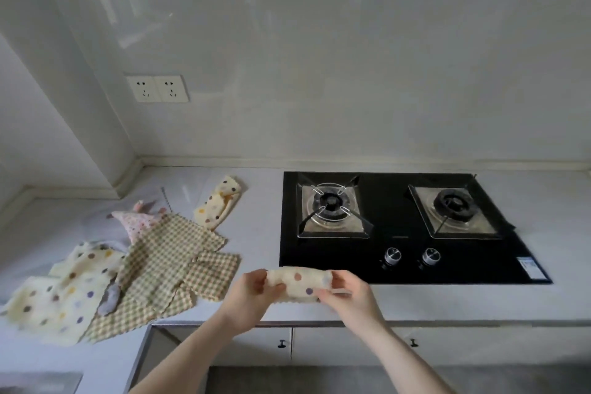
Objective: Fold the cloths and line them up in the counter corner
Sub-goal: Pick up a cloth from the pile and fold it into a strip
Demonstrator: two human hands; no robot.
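Both hands point(256, 289) grip a dotted cloth point(299, 285) above the grey counter point(415, 301).

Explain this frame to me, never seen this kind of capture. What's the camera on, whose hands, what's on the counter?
No machine here: one wide-angle camera on a person's head, looking down at their bare hands. The left hand and right hand grip the ends of a folded dotted cloth above the counter. Another folded dotted cloth lies nearer the corner. Left of the hands sits a pile still unfolded: checked cloths, a large dotted cloth, a pink cloth. On the right is a two-burner gas hob.
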